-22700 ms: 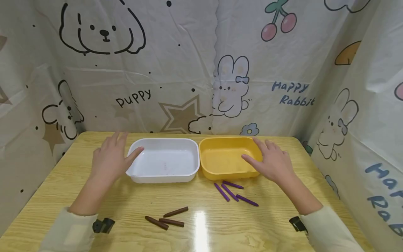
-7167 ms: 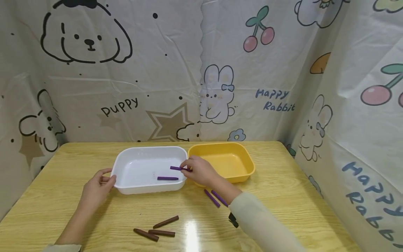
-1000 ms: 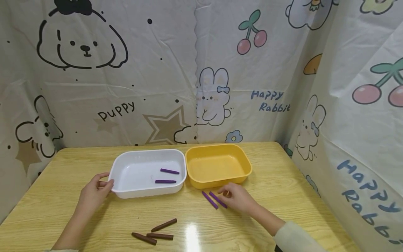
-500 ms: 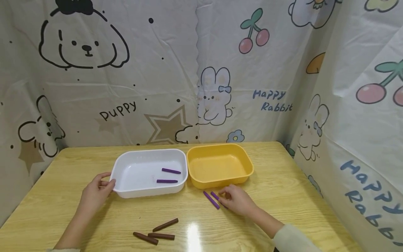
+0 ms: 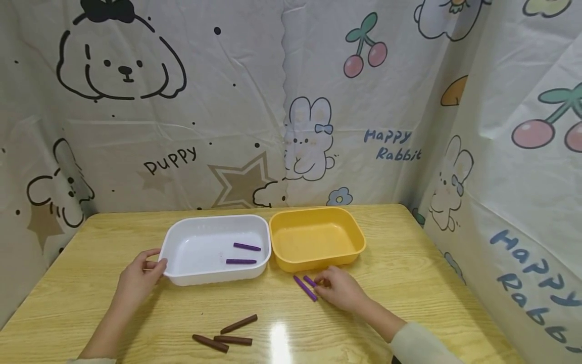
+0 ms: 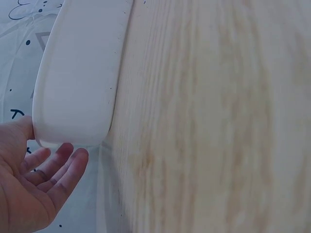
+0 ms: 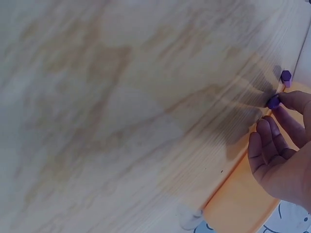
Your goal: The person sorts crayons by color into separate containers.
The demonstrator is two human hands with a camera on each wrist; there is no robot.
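While my left hand (image 5: pixel 139 277) grips the white tray (image 5: pixel 213 278), my right hand (image 5: pixel 340 288), nearly closed, pinches one purple crayon (image 5: pixel 310 281); I advise lifting clear of the adjacent crayon (image 5: pixel 304 288).

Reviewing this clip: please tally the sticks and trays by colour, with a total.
Purple sticks: 4
Brown sticks: 3
White tray: 1
Yellow tray: 1
Total: 9
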